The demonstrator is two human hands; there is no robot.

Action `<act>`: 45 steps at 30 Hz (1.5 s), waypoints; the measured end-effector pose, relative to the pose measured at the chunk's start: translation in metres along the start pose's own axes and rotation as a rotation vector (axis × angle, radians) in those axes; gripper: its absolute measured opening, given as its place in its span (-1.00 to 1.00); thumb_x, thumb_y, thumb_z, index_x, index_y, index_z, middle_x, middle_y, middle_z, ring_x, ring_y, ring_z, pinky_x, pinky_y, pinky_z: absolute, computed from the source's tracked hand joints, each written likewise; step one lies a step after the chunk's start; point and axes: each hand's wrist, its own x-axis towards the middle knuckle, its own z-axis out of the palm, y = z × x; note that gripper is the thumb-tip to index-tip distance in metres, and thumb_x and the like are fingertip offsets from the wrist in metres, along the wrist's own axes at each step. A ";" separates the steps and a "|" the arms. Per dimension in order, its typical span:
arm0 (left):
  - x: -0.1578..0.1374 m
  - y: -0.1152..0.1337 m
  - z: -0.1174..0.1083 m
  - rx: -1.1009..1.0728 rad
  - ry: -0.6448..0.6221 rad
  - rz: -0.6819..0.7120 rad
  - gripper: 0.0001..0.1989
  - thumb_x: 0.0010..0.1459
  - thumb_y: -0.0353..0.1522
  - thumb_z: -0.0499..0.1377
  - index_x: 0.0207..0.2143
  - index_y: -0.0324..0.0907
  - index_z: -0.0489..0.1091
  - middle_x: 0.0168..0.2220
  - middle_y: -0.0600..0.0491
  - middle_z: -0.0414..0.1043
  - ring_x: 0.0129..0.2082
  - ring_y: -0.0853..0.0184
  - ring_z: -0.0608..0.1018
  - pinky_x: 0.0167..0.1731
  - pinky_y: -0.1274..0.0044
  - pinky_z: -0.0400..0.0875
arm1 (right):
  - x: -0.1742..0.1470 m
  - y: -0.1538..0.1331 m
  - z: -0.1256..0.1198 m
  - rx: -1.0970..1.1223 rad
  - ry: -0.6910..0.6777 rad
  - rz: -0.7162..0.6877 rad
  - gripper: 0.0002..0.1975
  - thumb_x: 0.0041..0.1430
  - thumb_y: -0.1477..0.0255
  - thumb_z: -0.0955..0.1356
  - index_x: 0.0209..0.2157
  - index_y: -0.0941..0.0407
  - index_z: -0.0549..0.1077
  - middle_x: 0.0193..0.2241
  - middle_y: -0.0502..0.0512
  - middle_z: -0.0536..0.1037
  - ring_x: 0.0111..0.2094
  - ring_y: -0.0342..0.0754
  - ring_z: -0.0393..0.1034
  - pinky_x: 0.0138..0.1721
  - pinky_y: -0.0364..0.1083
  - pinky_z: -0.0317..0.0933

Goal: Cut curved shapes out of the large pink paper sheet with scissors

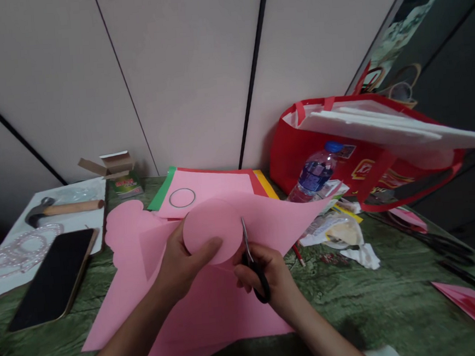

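My left hand [186,261] pinches a round pink paper disc [214,223], its thumb lying flat across the front. In my right hand [269,271] is a pair of scissors [261,283] with black handles, fingers closed round the loops. The blades point upward along the disc's right edge. A large pink paper sheet [282,218] spreads behind and around the disc; whether it still joins the disc I cannot tell. More pink paper [216,322] lies below both hands, and a scallop-edged pink piece [126,230] is to the left.
On the left are a phone [56,280], a hammer [69,208], clear beads [21,252] and an opened small box [124,178]. Behind lie coloured sheets [221,180] with a thin ring [182,189]. A bottle [317,169] and red bag [285,152] stand right, near plastic scraps [336,230].
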 end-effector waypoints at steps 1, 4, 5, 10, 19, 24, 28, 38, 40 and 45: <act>0.000 0.000 0.000 0.000 0.001 0.000 -0.66 -0.10 -0.27 0.26 -0.23 -0.19 0.37 -0.32 0.03 0.51 -0.33 0.24 0.53 -0.47 0.55 0.43 | 0.000 0.000 0.000 0.002 0.004 -0.003 -0.74 -0.13 0.25 0.40 -0.59 0.14 0.33 -0.77 -0.13 0.28 -0.74 -0.24 0.14 -0.74 -0.23 0.09; 0.001 0.000 0.000 -0.011 0.003 0.000 -0.68 -0.10 -0.27 0.26 -0.25 -0.19 0.38 -0.34 0.04 0.52 -0.34 0.25 0.53 -0.47 0.55 0.43 | -0.001 0.000 0.000 0.004 0.009 0.008 -0.74 -0.13 0.25 0.40 -0.59 0.14 0.33 -0.77 -0.13 0.28 -0.74 -0.23 0.15 -0.74 -0.23 0.11; 0.001 0.000 0.001 -0.019 0.005 -0.001 -0.68 -0.10 -0.28 0.27 -0.26 -0.19 0.38 -0.34 0.05 0.52 -0.35 0.25 0.53 -0.47 0.56 0.42 | -0.001 0.000 0.000 0.004 0.006 0.012 -0.75 -0.13 0.26 0.40 -0.59 0.14 0.33 -0.76 -0.13 0.28 -0.74 -0.23 0.16 -0.74 -0.23 0.11; 0.001 0.001 0.000 -0.057 0.018 -0.008 -0.72 -0.09 -0.29 0.26 -0.27 -0.18 0.39 -0.35 0.07 0.51 -0.36 0.29 0.52 -0.48 0.59 0.41 | -0.001 0.000 0.000 0.019 -0.005 0.022 -0.78 -0.13 0.31 0.40 -0.58 0.15 0.34 -0.77 -0.13 0.29 -0.75 -0.24 0.16 -0.74 -0.23 0.10; 0.000 0.000 -0.001 -0.049 0.035 -0.022 -0.74 -0.10 -0.27 0.26 -0.32 -0.19 0.40 -0.39 0.06 0.50 -0.38 0.27 0.51 -0.49 0.56 0.41 | -0.001 0.001 0.000 0.031 0.005 0.044 -0.77 -0.15 0.29 0.40 -0.59 0.14 0.33 -0.78 -0.14 0.28 -0.76 -0.24 0.16 -0.75 -0.24 0.09; 0.001 -0.001 -0.001 -0.085 0.019 -0.010 -0.76 -0.09 -0.29 0.26 -0.32 -0.17 0.40 -0.39 0.09 0.49 -0.39 0.32 0.50 -0.48 0.59 0.39 | -0.001 0.001 0.000 0.024 -0.017 0.027 -0.77 -0.13 0.28 0.40 -0.59 0.14 0.33 -0.77 -0.13 0.29 -0.76 -0.24 0.17 -0.75 -0.23 0.10; 0.002 0.000 -0.001 -0.108 0.027 -0.002 -0.76 -0.09 -0.30 0.26 -0.31 -0.17 0.39 -0.38 0.10 0.47 -0.38 0.34 0.48 -0.45 0.59 0.39 | -0.002 0.002 -0.001 0.015 -0.025 0.022 -0.75 -0.11 0.27 0.39 -0.58 0.14 0.33 -0.78 -0.14 0.27 -0.76 -0.23 0.19 -0.74 -0.23 0.11; -0.005 0.005 0.014 -0.110 -0.064 -0.030 -0.77 0.04 -0.27 0.13 -0.57 -0.22 0.33 -0.70 0.15 0.33 -0.66 0.41 0.39 -0.61 0.57 0.29 | -0.002 0.004 -0.002 0.062 -0.045 -0.003 -0.77 -0.06 0.29 0.38 -0.56 0.15 0.33 -0.78 -0.15 0.26 -0.75 -0.22 0.19 -0.71 -0.21 0.12; -0.008 0.008 0.017 -0.004 -0.104 -0.054 -0.71 0.02 -0.31 0.14 -0.69 -0.22 0.29 -0.76 0.15 0.28 -0.70 0.42 0.37 -0.61 0.56 0.29 | -0.002 0.003 -0.002 0.057 -0.057 -0.018 -0.77 -0.04 0.30 0.38 -0.56 0.16 0.33 -0.76 -0.14 0.27 -0.75 -0.23 0.18 -0.69 -0.21 0.14; -0.013 0.010 0.018 0.107 -0.124 -0.087 -0.68 0.04 -0.34 0.11 -0.74 -0.19 0.23 -0.76 0.18 0.23 -0.71 0.47 0.33 -0.67 0.61 0.24 | 0.000 0.007 -0.002 0.062 -0.091 0.015 -0.76 -0.08 0.29 0.41 -0.55 0.15 0.34 -0.70 -0.09 0.34 -0.72 -0.22 0.21 -0.70 -0.22 0.12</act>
